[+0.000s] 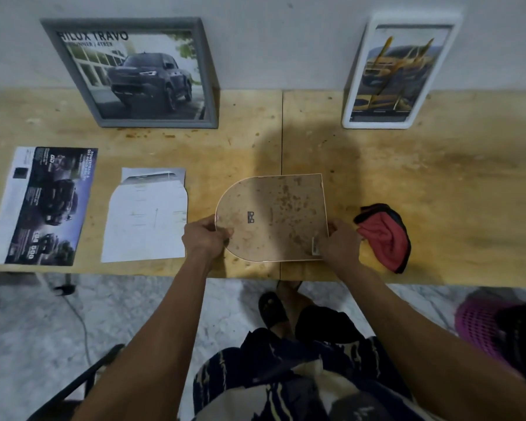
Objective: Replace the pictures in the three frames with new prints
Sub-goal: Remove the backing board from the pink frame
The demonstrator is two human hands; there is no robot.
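Arched frame (274, 217) face-down, left hand (205, 238), right hand (340, 241) gripping opposite edges

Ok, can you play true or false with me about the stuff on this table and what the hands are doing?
1. Both hands hold the arch-shaped frame. True: the left hand grips its rounded end, the right hand its straight end.
2. The grey frame shows a yellow car. False: it shows a dark pickup truck.
3. The white frame leans against the wall. True.
4. The red cloth lies left of the arch-shaped frame. False: it lies to the right.
5. Two paper prints lie on the table. True.
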